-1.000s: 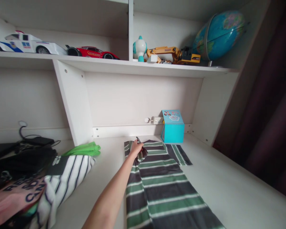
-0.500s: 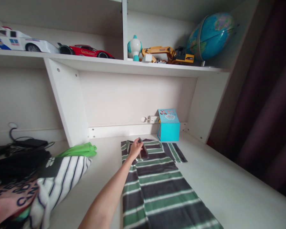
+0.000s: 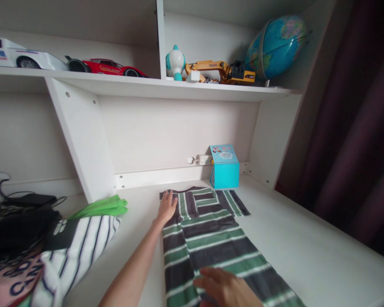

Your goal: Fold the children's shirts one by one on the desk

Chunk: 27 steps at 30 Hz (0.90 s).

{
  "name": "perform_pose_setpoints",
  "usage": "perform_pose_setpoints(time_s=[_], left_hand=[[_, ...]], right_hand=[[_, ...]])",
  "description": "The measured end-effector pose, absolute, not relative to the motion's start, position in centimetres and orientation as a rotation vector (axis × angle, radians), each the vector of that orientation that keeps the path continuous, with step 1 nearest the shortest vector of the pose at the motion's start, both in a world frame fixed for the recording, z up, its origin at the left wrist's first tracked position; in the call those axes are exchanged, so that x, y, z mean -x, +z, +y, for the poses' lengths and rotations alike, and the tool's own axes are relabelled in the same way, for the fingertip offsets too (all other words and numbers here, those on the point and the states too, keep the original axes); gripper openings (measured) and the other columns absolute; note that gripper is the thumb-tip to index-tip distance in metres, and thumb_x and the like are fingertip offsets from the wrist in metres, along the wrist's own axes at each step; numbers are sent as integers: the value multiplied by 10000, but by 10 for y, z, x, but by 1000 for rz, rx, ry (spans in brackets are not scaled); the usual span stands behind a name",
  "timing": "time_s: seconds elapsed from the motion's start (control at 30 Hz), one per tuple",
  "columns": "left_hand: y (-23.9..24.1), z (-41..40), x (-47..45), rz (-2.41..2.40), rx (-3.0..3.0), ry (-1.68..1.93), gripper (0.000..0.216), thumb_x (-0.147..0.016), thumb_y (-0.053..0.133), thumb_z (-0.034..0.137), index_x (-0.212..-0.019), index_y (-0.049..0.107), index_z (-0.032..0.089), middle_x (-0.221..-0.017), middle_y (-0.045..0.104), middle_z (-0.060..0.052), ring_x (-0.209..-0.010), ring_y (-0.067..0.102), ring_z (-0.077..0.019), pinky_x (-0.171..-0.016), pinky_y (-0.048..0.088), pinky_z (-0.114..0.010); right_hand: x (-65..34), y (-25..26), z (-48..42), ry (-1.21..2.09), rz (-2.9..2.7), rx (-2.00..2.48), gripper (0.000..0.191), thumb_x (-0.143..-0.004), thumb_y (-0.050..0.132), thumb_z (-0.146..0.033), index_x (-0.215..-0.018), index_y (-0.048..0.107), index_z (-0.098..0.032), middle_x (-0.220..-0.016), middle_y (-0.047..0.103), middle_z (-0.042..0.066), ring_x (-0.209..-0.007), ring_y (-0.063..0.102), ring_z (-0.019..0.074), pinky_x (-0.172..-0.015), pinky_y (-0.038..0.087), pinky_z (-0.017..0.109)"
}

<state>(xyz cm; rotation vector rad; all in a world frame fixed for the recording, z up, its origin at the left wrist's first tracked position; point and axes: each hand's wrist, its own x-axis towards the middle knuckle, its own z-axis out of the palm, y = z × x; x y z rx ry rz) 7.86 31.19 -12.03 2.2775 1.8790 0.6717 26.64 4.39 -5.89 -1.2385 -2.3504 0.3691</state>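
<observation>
A green, black and white striped shirt (image 3: 211,232) lies on the white desk, its left part folded inward with a sleeve laid across the top. The other sleeve (image 3: 233,202) sticks out to the right. Near the shirt's upper left edge, my left hand (image 3: 168,207) rests flat on the cloth, fingers stretched out. My right hand (image 3: 227,290), slightly blurred, is over the lower part of the shirt with its fingers apart. Whether it touches the cloth I cannot tell.
Left on the desk (image 3: 137,243) lie a white striped garment (image 3: 89,238), a green cloth (image 3: 102,207) and dark clothes (image 3: 16,230). A blue desk calendar (image 3: 225,175) stands behind the shirt. Above, a shelf (image 3: 185,88) holds toy vehicles and a globe (image 3: 277,47).
My left hand has let go of the sleeve, which now lies flat across the shirt, and has shifted left. My right hand has come into view at the bottom.
</observation>
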Motion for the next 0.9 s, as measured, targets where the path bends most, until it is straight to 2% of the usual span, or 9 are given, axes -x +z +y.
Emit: perform_pose_setpoints(time_s=[0.07, 0.13, 0.23, 0.4, 0.5, 0.6, 0.67, 0.77, 0.9], left_hand=[[-119, 313, -75, 1914, -2261, 663, 496, -918, 221, 297, -1377, 271, 117, -1447, 249, -134, -1333, 214, -210, -1075, 203, -388], [-118, 313, -70, 1929, -2257, 625, 474, -900, 241, 238, -1362, 309, 154, -1429, 300, -114, -1324, 240, -230, -1066, 181, -479], [-118, 310, -65, 1957, -2271, 524, 470, -888, 260, 235, -1350, 340, 202, -1432, 295, -84, -1332, 212, -250, -1042, 141, -567], [-114, 306, -67, 1999, -2252, 435, 493, -892, 221, 264, -1378, 290, 222, -1452, 241, -63, -1342, 181, -236, -1037, 114, -590], [-113, 305, -68, 2012, -2245, 418, 501, -887, 216, 262, -1382, 281, 216, -1457, 231, -61, -1345, 172, -234, -1037, 108, -595], [-113, 305, -69, 2022, -2235, 430, 513, -881, 221, 258, -1390, 261, 208, -1455, 235, -72, -1343, 176, -236, -1034, 115, -598], [-114, 305, -69, 2020, -2227, 457, 511, -886, 220, 282, -1394, 252, 225, -1452, 246, -78, -1341, 184, -240, -1029, 115, -603], [-115, 305, -67, 1993, -2232, 471, 500, -897, 213, 385, -1380, 284, 276, -1454, 244, -82, -1343, 170, -260, -1020, 95, -617], [-114, 304, -65, 1930, -2259, 428, 596, -853, 247, 565, -1366, 319, 271, -1468, 181, -104, -1349, 116, -300, -1003, 80, -638]], right_hand=[[-269, -44, 87, 366, -2279, 1438, 227, -862, 489, -247, -1053, 610, -274, -990, 658, 14, -902, 613, 169, -775, 456, 249], [-268, -35, 138, 358, -2177, 1661, 204, -869, 478, -226, -1008, 627, -221, -925, 669, 31, -898, 611, 172, -788, 437, 252], [-261, -38, 210, 311, -2022, 1834, 223, -879, 477, -229, -1052, 583, -137, -960, 645, 81, -923, 594, 190, -803, 439, 305], [-238, -65, 269, 236, -1817, 1995, 313, -874, 514, -336, -1126, 507, -149, -1031, 578, 53, -899, 569, 176, -797, 461, 387], [-228, -73, 274, 187, -1793, 1977, 255, -887, 480, -233, -1130, 497, -157, -998, 580, 42, -867, 570, 160, -769, 457, 341], [-226, -76, 272, 114, -1788, 1943, 269, -895, 389, -109, -1138, 490, -167, -1061, 552, 54, -872, 564, 142, -761, 439, 293], [-227, -79, 272, 84, -1799, 1944, 249, -902, 378, -112, -1106, 512, -160, -1093, 535, 62, -875, 560, 139, -764, 441, 296], [-232, -83, 275, 90, -1849, 1977, 167, -898, 462, -214, -1018, 561, -153, -1066, 552, 53, -910, 551, 158, -787, 456, 338], [-267, -75, 277, 80, -1859, 2068, 226, -878, 513, -306, -1042, 564, -160, -1098, 554, 56, -1021, 518, 194, -859, 436, 401]])
